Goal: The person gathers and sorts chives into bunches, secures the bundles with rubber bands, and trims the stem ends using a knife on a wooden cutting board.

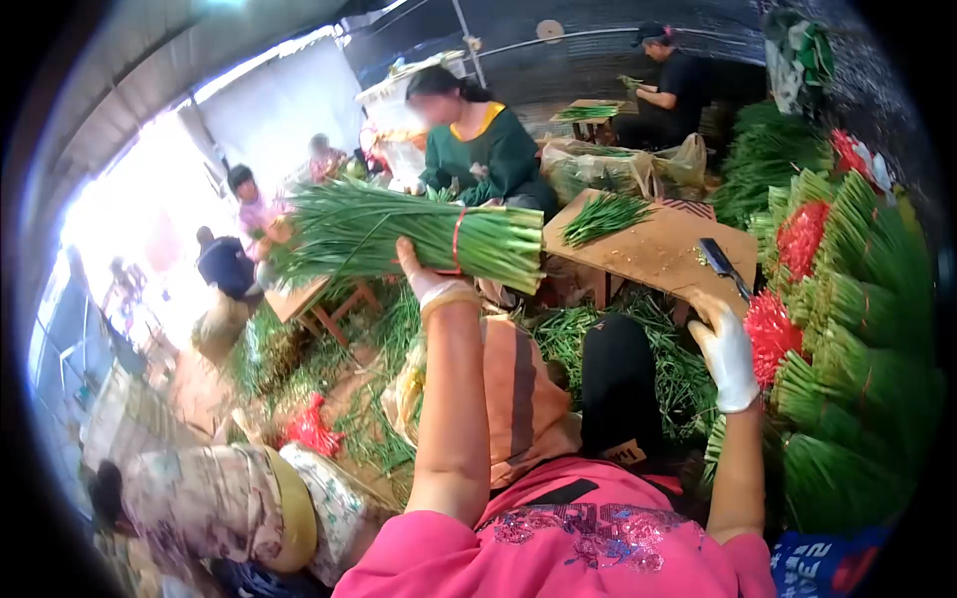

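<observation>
My left hand [435,283] is raised and closed under a thick bundle of garlic chives [374,227]. The bundle lies nearly level, leaf tips to the left and pale stem ends to the right, with a red band [457,240] around it. My right hand [726,349], in a white glove, is beside the near right edge of a wooden board [648,244]; its fingers are bent but apart, and nothing shows in them. A dark-bladed cleaver [722,265] lies on the board just beyond those fingers. Farther back on the board rests a small heap of chives [604,218].
Stacked chive bundles [837,329] and red bands [771,334] line my right side. Loose chives [384,334] cover the ground. A person in green [503,154] sits opposite; another in patterned clothes [204,503] is close at left. Other people work farther back.
</observation>
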Tool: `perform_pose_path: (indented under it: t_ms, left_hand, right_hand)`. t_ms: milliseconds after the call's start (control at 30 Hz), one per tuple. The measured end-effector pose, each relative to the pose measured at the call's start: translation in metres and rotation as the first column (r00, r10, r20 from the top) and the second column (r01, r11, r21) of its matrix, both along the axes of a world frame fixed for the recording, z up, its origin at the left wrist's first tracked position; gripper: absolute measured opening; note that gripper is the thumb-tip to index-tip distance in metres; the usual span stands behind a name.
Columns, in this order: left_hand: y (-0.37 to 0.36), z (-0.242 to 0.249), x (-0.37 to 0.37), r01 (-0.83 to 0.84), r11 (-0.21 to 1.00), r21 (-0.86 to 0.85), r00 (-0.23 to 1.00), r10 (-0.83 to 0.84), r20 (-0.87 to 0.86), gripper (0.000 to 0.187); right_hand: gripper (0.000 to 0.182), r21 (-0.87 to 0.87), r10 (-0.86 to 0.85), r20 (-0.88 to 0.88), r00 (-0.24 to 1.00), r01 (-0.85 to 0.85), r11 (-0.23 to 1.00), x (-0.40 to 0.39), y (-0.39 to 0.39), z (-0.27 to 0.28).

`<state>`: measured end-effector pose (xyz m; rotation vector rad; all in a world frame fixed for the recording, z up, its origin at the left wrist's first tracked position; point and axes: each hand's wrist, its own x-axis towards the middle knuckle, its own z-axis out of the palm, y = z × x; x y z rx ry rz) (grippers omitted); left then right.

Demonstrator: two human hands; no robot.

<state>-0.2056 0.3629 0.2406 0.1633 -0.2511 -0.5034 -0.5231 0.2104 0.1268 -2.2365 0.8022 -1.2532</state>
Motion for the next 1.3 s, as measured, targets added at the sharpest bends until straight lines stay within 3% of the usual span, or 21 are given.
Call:
perform_pose_path:
  t_ms: [33, 67, 100, 133, 200, 233, 300, 467, 533, 600, 633, 700, 800, 867, 933, 1000, 1067, 1167, 1200, 1267, 1300]
  left_hand:
    - [-0.004, -0.004, 0.004, -0.028, 0.999, 0.025, 1.0, 0.028, 0.001, 0.059]
    - [-0.009, -0.007, 0.006, -0.056, 0.997, 0.047, 0.998, 0.056, 0.001, 0.06]
    - [-0.015, -0.011, 0.006, -0.004, 1.0, 0.007, 0.999, 0.003, 0.042, 0.06]
    - [-0.019, -0.016, 0.006, 0.05, 0.998, -0.033, 0.995, -0.047, 0.083, 0.061]
    - [-0.028, -0.016, -0.004, 0.133, 0.986, -0.097, 0.975, -0.112, 0.191, 0.063]
    - [-0.035, -0.017, -0.004, 0.147, 0.985, -0.09, 0.968, -0.124, 0.217, 0.064]
    - [-0.048, -0.025, 0.003, 0.236, 0.968, -0.089, 0.931, -0.199, 0.306, 0.065]
    - [-0.071, -0.025, 0.008, 0.194, 0.979, -0.066, 0.944, -0.168, 0.285, 0.069]
    - [-0.084, -0.033, 0.016, 0.205, 0.977, -0.061, 0.94, -0.179, 0.292, 0.069]
    - [-0.089, -0.034, 0.01, 0.166, 0.986, -0.005, 0.949, -0.158, 0.273, 0.069]
    - [-0.092, -0.033, 0.011, 0.134, 0.991, 0.017, 0.949, -0.133, 0.284, 0.069]
    - [-0.098, -0.037, 0.02, 0.112, 0.993, 0.03, 0.946, -0.116, 0.303, 0.069]
    - [-0.101, -0.034, 0.025, 0.146, 0.989, 0.021, 0.967, -0.148, 0.208, 0.069]
    - [-0.105, -0.037, 0.028, 0.119, 0.993, 0.0, 0.967, -0.116, 0.226, 0.072]
    - [-0.112, -0.048, 0.039, 0.168, 0.986, -0.016, 0.954, -0.159, 0.254, 0.074]
    - [-0.112, -0.049, 0.035, 0.175, 0.985, -0.003, 0.963, -0.17, 0.208, 0.076]
    - [-0.111, -0.052, 0.036, 0.157, 0.988, -0.006, 0.973, -0.154, 0.171, 0.076]
    - [-0.106, -0.057, 0.051, 0.21, 0.975, -0.066, 0.937, -0.182, 0.298, 0.077]
    - [-0.104, -0.059, 0.058, 0.218, 0.972, -0.083, 0.928, -0.18, 0.326, 0.078]
    - [-0.094, -0.052, 0.06, 0.225, 0.971, -0.084, 0.926, -0.186, 0.33, 0.081]
    - [-0.089, -0.046, 0.059, 0.227, 0.97, -0.091, 0.925, -0.185, 0.331, 0.083]
  right_hand:
    - [0.033, 0.056, 0.059, 0.053, 0.997, -0.062, 0.996, 0.012, 0.02, 0.038]
    - [0.031, -0.134, 0.166, 0.151, 0.975, -0.146, 0.98, 0.026, 0.033, 0.068]
    - [0.029, -0.167, 0.177, 0.195, 0.965, -0.145, 0.975, 0.039, 0.043, 0.089]
    - [0.029, -0.191, 0.303, 0.285, 0.909, -0.256, 0.948, 0.052, 0.051, 0.11]
    - [0.027, -0.374, 0.242, 0.26, 0.935, -0.133, 0.918, 0.078, 0.057, 0.134]
    - [0.022, -0.356, 0.257, 0.201, 0.945, -0.174, 0.918, 0.086, 0.058, 0.139]
    - [0.015, -0.391, 0.23, 0.106, 0.967, -0.172, 0.904, 0.103, 0.042, 0.132]
    - [0.012, -0.584, -0.019, -0.001, 1.0, 0.015, 0.811, 0.091, 0.017, 0.104]
    - [0.014, -0.477, -0.069, -0.033, 0.997, 0.045, 0.878, 0.078, 0.001, 0.079]
    - [0.013, -0.425, -0.149, -0.176, 0.973, 0.062, 0.903, 0.062, -0.012, 0.047]
    - [0.016, -0.342, -0.252, -0.423, 0.87, 0.104, 0.934, 0.052, -0.015, 0.034]
    - [0.018, -0.144, -0.194, -0.801, 0.566, 0.132, 0.981, 0.026, -0.044, -0.026]
    - [0.016, -0.067, -0.214, -0.694, 0.687, 0.234, 0.97, 0.014, -0.041, -0.048]
    - [0.016, -0.035, -0.077, -0.266, 0.961, 0.071, 0.997, 0.041, -0.024, -0.007]
    - [0.022, 0.127, 0.102, -0.102, 0.99, -0.088, 0.988, 0.073, -0.004, 0.036]
    - [0.032, 0.064, 0.201, 0.087, 0.976, -0.207, 0.976, 0.107, 0.01, 0.056]
    - [0.027, -0.002, 0.229, -0.019, 0.973, -0.229, 0.973, 0.133, 0.009, 0.046]
    - [0.016, -0.199, 0.308, -0.118, 0.944, -0.327, 0.924, 0.148, 0.005, 0.018]
    - [0.014, -0.169, 0.359, -0.099, 0.928, -0.371, 0.913, 0.14, 0.004, 0.019]
    - [0.01, -0.091, 0.225, -0.315, 0.922, -0.265, 0.96, 0.12, -0.025, -0.022]
    - [0.008, -0.051, 0.162, -0.311, 0.936, -0.186, 0.981, 0.11, -0.039, -0.027]
